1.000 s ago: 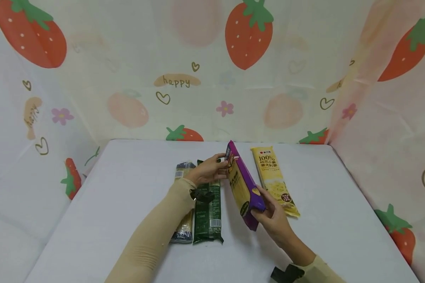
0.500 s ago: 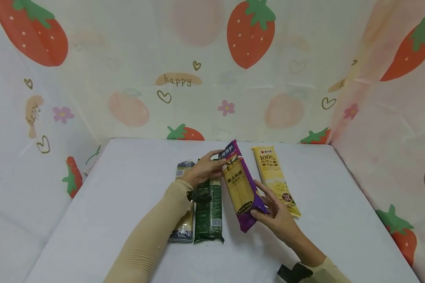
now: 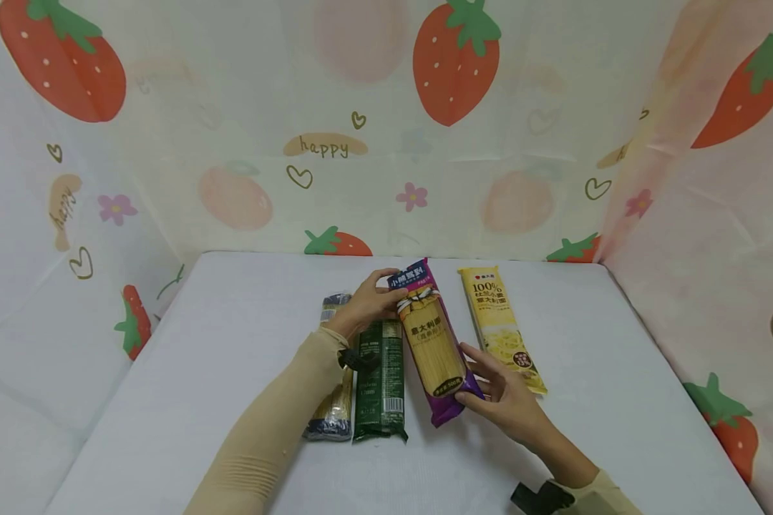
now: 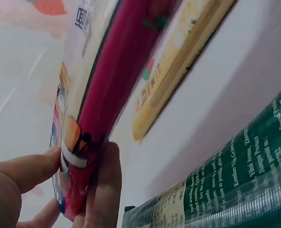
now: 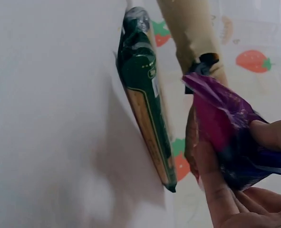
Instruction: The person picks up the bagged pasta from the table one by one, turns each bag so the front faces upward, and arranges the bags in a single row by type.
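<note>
A long purple pasta packet (image 3: pixel 433 342) is held by both hands just above the white table (image 3: pixel 232 343), its printed face turned up. My left hand (image 3: pixel 368 304) pinches its far end; in the left wrist view the thumb and fingers (image 4: pixel 102 185) clamp the purple packet (image 4: pixel 107 90). My right hand (image 3: pixel 497 393) grips the near end; in the right wrist view the fingers (image 5: pixel 211 185) curl round the crumpled purple end (image 5: pixel 228 128). A yellow packet (image 3: pixel 499 325) lies right of it. A green packet (image 3: pixel 380 383) lies left of it.
A dark blue and clear packet (image 3: pixel 333 408) lies under my left forearm, beside the green one. Strawberry-print cloth (image 3: pixel 386 129) walls the table at the back and both sides. The green packet (image 5: pixel 145 109) shows lying flat in the right wrist view.
The purple packet has rolled from standing on its edge to face up, and it has come down closer to the table between the green and yellow packets.
</note>
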A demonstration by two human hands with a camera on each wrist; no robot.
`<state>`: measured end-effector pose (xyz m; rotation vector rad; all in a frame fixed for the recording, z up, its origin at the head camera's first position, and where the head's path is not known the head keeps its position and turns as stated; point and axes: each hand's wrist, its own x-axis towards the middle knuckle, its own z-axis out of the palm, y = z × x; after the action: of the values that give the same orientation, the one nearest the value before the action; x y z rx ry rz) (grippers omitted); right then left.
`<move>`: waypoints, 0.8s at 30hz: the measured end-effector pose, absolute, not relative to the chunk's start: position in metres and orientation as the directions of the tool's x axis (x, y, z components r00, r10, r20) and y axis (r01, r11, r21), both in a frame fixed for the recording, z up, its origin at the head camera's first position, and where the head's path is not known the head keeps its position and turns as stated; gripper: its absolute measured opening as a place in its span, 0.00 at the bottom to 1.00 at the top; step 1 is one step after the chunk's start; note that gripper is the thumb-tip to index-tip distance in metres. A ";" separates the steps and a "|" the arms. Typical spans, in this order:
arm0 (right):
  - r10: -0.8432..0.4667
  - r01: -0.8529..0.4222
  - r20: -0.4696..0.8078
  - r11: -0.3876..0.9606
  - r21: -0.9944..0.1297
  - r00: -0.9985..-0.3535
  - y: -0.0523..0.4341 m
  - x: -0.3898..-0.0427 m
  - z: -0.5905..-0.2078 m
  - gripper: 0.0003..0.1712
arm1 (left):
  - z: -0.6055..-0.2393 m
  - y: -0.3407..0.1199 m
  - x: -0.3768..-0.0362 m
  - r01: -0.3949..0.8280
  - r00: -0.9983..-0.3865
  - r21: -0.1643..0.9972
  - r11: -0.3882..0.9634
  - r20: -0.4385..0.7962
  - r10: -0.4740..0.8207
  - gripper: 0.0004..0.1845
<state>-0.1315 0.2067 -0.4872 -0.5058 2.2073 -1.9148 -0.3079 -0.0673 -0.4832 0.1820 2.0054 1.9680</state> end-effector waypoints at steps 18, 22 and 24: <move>-0.360 -0.038 -0.038 0.201 -0.979 -0.932 0.204 -0.137 -0.497 0.49 | -0.483 -0.052 -0.300 0.095 -0.939 0.961 0.259 0.000 0.344 0.25; -0.330 -0.013 -0.062 0.222 -0.975 -0.942 0.205 -0.139 -0.495 0.48 | -0.482 -0.047 -0.302 0.073 -0.931 0.958 0.278 -0.035 0.364 0.30; -0.319 -0.011 -0.066 0.235 -0.972 -0.946 0.205 -0.142 -0.494 0.48 | -0.483 -0.045 -0.303 0.057 -0.928 0.957 0.285 -0.055 0.369 0.31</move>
<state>-0.1417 0.2054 -0.4943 -0.3091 2.2579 -1.7747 -0.3032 -0.0452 -0.4826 0.3914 2.2914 1.6880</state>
